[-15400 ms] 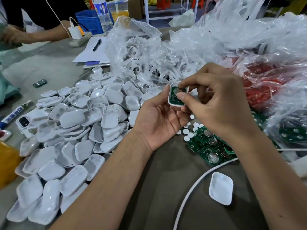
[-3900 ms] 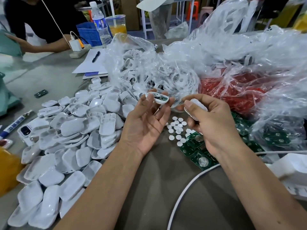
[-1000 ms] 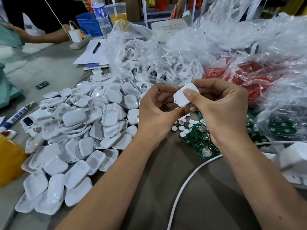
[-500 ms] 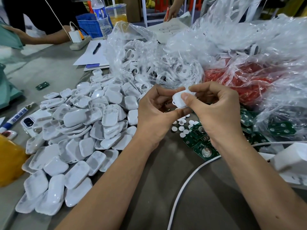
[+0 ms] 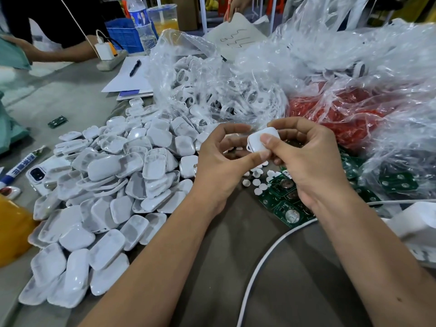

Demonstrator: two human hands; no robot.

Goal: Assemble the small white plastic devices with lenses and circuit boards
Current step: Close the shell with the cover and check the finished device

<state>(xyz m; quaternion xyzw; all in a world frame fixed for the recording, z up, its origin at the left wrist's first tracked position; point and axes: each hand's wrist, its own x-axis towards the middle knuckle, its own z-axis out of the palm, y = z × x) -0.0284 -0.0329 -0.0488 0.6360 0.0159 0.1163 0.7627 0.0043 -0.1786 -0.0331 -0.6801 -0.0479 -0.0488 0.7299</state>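
A small white plastic device is held above the table between both hands, its closed white cover facing up. My left hand pinches its lower left edge with thumb and curled fingers. My right hand grips it from the right, thumb pressed on the cover. Green circuit boards with round coin cells lie under my right hand. Small white round lenses are scattered beside them. A big heap of white shell halves lies to the left.
Clear plastic bags of white parts and red parts fill the back right. A white cable crosses the near table. A phone, marker, notepad with pen and another person's arm are at the left.
Both hands have stayed together on the device, shifting it slightly right and turning it, with the right thumb now pressing on the cover. Earlier the open shell showed its green board.
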